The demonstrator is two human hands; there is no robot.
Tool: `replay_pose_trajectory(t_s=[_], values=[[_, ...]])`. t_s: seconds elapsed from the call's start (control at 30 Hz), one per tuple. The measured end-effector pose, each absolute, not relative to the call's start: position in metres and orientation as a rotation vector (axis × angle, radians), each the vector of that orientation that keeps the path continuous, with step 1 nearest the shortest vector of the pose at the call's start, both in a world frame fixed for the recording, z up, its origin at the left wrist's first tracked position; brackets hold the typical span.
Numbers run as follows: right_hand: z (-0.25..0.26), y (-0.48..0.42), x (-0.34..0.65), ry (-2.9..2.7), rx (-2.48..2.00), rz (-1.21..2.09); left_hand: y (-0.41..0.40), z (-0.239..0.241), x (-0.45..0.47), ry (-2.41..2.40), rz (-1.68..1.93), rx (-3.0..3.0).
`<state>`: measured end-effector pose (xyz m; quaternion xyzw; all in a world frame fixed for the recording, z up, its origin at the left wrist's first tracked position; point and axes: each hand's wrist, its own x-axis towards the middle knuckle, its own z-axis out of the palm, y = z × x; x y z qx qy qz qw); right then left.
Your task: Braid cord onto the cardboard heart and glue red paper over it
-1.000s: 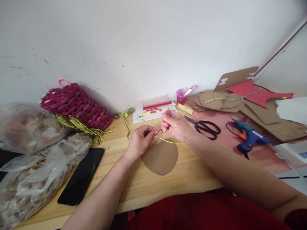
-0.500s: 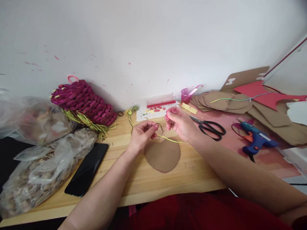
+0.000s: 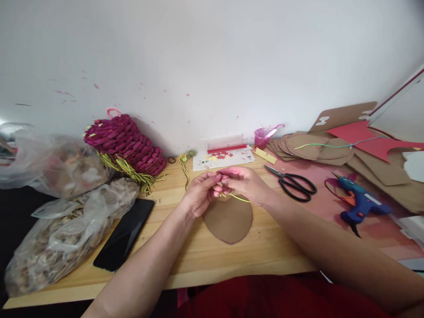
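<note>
Cord [image 3: 240, 198], one: we pinched it in the left hand [image 3: 200, 192]; its tail ran rightward beneath the right hand [image 3: 247, 182], whose grip we could not tell. Heart [image 3: 228, 221], one: lay below both hands.

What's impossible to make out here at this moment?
All in the head view:
Part of the yellow-green cord: covered by fingers of the left hand and right hand.
Upper edge of the cardboard cutout: partly behind the hands.
Contents of the rear plastic bag: obscured by cloudy plastic.
White piece: cut off by the right picture edge.
Marks on the white sheet: too small.
</note>
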<state>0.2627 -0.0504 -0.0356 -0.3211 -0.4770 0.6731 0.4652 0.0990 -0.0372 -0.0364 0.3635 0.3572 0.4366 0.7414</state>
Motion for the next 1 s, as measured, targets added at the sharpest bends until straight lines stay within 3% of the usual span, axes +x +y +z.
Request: replay_pose_trajectory(t_s=[0.33, 0.57, 0.87, 1.0], values=[[-0.035, -0.048, 0.270, -1.293, -0.921, 1.554, -0.035, -0.034, 0.096, 0.847, 0.955, 0.824], [-0.030, -0.042, 0.282, -1.468, -1.121, 1.016, -0.037, -0.033, 0.094, 0.872, 0.768, 0.864], [-0.026, -0.042, 0.280, -0.973, -0.856, 1.553, -0.039, -0.036, 0.093, 0.911, 0.579, 0.966], [-0.024, -0.041, 0.282, -0.863, -0.794, 1.599, -0.040, -0.036, 0.092, 0.916, 0.537, 1.028]])
